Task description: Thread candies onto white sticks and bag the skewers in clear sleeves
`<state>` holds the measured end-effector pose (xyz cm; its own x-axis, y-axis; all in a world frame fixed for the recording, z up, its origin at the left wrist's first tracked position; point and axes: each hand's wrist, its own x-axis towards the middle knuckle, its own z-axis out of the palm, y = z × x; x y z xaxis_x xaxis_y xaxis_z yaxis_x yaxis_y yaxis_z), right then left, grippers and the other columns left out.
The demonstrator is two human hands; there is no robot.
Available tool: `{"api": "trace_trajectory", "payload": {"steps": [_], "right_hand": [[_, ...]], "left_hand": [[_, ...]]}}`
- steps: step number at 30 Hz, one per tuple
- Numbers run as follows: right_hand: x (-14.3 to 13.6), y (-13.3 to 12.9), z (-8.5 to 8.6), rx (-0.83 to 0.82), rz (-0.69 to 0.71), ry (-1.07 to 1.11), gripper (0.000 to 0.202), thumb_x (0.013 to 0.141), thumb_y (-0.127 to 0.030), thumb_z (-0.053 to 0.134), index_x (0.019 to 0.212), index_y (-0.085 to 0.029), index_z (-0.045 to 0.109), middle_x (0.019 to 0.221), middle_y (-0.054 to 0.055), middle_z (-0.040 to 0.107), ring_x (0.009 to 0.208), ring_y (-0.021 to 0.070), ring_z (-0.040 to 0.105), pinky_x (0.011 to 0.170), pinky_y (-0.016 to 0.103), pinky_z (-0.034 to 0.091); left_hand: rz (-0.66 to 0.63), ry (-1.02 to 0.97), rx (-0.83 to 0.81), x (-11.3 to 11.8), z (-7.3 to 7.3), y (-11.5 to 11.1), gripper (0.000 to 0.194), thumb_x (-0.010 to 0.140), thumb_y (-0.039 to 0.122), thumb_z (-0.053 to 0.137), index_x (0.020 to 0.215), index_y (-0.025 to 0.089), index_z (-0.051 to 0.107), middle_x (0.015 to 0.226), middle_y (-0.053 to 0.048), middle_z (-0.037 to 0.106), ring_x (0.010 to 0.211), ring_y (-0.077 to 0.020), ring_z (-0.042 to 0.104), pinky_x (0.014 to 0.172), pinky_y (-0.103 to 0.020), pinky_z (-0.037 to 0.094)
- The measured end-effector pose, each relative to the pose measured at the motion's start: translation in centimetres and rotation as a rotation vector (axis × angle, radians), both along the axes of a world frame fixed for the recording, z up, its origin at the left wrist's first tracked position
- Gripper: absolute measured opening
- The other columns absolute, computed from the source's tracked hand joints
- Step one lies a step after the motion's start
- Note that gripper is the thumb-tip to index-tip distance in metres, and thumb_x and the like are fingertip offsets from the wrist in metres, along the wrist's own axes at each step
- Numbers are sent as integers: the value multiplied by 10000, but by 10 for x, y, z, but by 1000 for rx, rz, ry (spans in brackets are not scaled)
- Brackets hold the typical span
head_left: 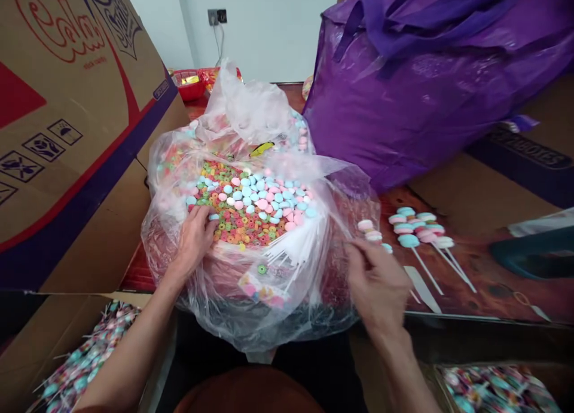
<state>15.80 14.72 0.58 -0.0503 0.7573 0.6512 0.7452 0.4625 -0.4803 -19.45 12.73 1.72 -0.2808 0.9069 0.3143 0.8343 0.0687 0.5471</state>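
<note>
A large clear plastic bag (215, 281) lies spread open in front of me, over my lap and the table edge. In it are small multicoloured ring candies (246, 231), a heap of pink and blue round candies (262, 195) and a fan of white sticks (293, 245). At the left side of the heap, my left hand (197, 231) has its thumb and fingertips closed on a blue round candy (214, 217). My right hand (381, 281) is at the bag's right edge, fingers curled and slightly blurred; anything between them is hidden.
Finished candy sticks (419, 233) lie right on the red table (484, 305), near a white flat strip (423, 288). A cardboard box (121, 180) stands left, a purple bag (403, 114) at back right. Boxes of wrapped candies (94, 353) sit low on both sides.
</note>
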Motion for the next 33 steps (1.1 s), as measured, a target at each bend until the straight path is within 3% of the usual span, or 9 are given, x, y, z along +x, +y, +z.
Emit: {"api": "trace_trajectory", "payload": {"steps": [2, 4, 7, 14, 19, 22, 25, 28, 33], "right_hand": [[-37, -8, 1, -55, 173, -93, 196, 966, -189, 516, 1029, -176, 701, 898, 71, 687, 841, 204, 638, 796, 324, 496], [-62, -10, -2, -115, 256, -229, 263, 956, -127, 479, 1095, -166, 700, 937, 90, 667, 853, 211, 620, 775, 323, 491], [-79, -7, -9, -127, 342, -421, 348, 925, -48, 448, 1141, -161, 696, 991, 110, 646, 849, 224, 587, 747, 328, 470], [-77, 5, -18, 6, 459, -441, 289, 931, -15, 444, 854, -152, 686, 912, 87, 639, 802, 195, 568, 749, 298, 465], [-76, 9, -15, 43, 514, -442, 286, 958, -39, 440, 1095, -138, 670, 1108, 132, 645, 949, 214, 611, 810, 302, 513], [-78, 10, -13, 48, 530, -462, 299, 948, -20, 426, 1048, -154, 675, 1069, 124, 652, 927, 215, 624, 774, 302, 530], [-78, 10, -12, 38, 555, -443, 295, 942, -9, 410, 918, -155, 666, 959, 108, 657, 860, 198, 635, 729, 287, 537], [-76, 10, -10, 56, 592, -371, 277, 946, -16, 422, 929, -154, 661, 979, 114, 667, 870, 188, 647, 751, 286, 546], [-72, 4, 3, 149, 621, -246, 209, 935, -15, 477, 898, -133, 646, 940, 125, 672, 854, 192, 657, 749, 299, 553]], "left_hand": [[31, -91, 8, 3, 1, -2, 187, 835, 281, 571, 987, 184, 623, 879, -33, 643, 767, -192, 594, 767, -335, 495], [36, -187, 17, 5, 3, -3, 201, 821, 296, 599, 989, 187, 622, 854, -18, 650, 742, -181, 591, 735, -315, 485], [15, -300, 26, 5, 3, -6, 255, 814, 290, 608, 1041, 180, 650, 897, -33, 685, 806, -190, 621, 753, -308, 484], [-12, -378, 23, 5, 4, 10, 280, 844, 259, 577, 1079, 141, 674, 890, -60, 696, 766, -187, 617, 743, -315, 493], [-165, -127, 44, 23, 17, 46, 187, 849, 164, 570, 986, 174, 697, 1033, -79, 661, 915, -211, 617, 871, -350, 489], [-233, -2, -14, 33, 20, 60, 164, 850, 151, 573, 958, 178, 693, 1084, -95, 601, 980, -229, 597, 886, -357, 481], [-259, 42, -54, 40, 20, 58, 171, 863, 165, 555, 982, 178, 678, 1062, -95, 579, 950, -233, 581, 829, -351, 475], [-332, 14, -70, 41, 18, 44, 165, 868, 175, 538, 980, 191, 658, 971, -68, 601, 876, -218, 569, 782, -339, 454], [-304, -371, -73, 31, 4, 31, 62, 841, 233, 572, 875, 188, 598, 761, -3, 569, 689, -155, 515, 656, -277, 420]]}}
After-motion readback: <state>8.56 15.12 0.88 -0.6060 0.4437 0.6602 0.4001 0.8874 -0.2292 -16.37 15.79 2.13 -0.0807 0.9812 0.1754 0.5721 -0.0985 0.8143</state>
